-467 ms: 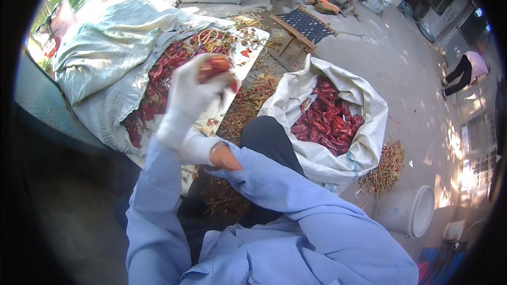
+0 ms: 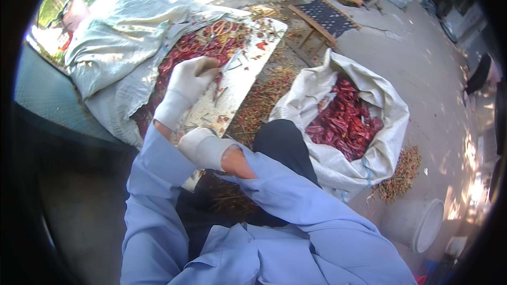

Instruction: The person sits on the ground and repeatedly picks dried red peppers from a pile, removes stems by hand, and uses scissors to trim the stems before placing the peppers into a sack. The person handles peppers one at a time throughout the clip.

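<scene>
Over a white board (image 2: 266, 39) strewn with bits, my left hand (image 2: 191, 80) wears a white glove with stained fingertips, its fingers curled; what they hold, if anything, I cannot make out. My right hand (image 2: 197, 146), gloved too, is lower and nearer me, back upward, with curled fingers partly hidden. Dried red peppers (image 2: 186, 48) lie on the board, with orange-handled scissors (image 2: 218, 30) among them and a pale woven sheet (image 2: 113, 42) over the left part. An open white sack (image 2: 391, 126) of red peppers (image 2: 346, 126) stands to my right, beside my dark-clad knee (image 2: 281, 148).
Stem piles (image 2: 396, 177) lie on the ground by the sack. A white bucket (image 2: 428, 224) is at lower right, a wooden folding stool (image 2: 322, 17) farther back. Blue panels (image 2: 45, 100) stand left. A person (image 2: 483, 71) is bent over at the far right, partly out of view.
The red clump seen in my left hand is no longer visible there. My right hand has come into fuller view below the left. The scene has shifted right as the camera moved.
</scene>
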The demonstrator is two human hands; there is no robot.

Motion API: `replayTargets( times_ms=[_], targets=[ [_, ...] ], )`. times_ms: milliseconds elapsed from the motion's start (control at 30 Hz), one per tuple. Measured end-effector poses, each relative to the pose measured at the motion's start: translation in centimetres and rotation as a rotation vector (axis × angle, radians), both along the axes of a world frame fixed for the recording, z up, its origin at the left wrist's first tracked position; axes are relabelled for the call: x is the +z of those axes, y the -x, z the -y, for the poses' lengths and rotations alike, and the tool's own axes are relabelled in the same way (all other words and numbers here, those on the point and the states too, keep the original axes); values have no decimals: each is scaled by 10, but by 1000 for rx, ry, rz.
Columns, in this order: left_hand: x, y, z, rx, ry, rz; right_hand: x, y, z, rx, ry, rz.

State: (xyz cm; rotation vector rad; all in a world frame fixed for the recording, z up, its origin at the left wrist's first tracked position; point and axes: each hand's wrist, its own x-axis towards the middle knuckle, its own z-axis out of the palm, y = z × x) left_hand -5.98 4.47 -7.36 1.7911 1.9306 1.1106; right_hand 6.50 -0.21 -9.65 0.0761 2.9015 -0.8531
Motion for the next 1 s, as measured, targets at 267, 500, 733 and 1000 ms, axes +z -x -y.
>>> replayTargets(
  times_ms=[267,500,733,1000],
  targets=[
    [-75,118,27,270,264,-394,11,2,1,91,-120,73],
    [-93,124,-30,212,429,-551,-6,8,3,73,-129,43],
    [-112,131,-29,107,390,-586,-35,14,5,-4,-126,-207],
    [-118,97,39,66,330,-725,-30,12,1,-6,-168,-156]
  ],
)
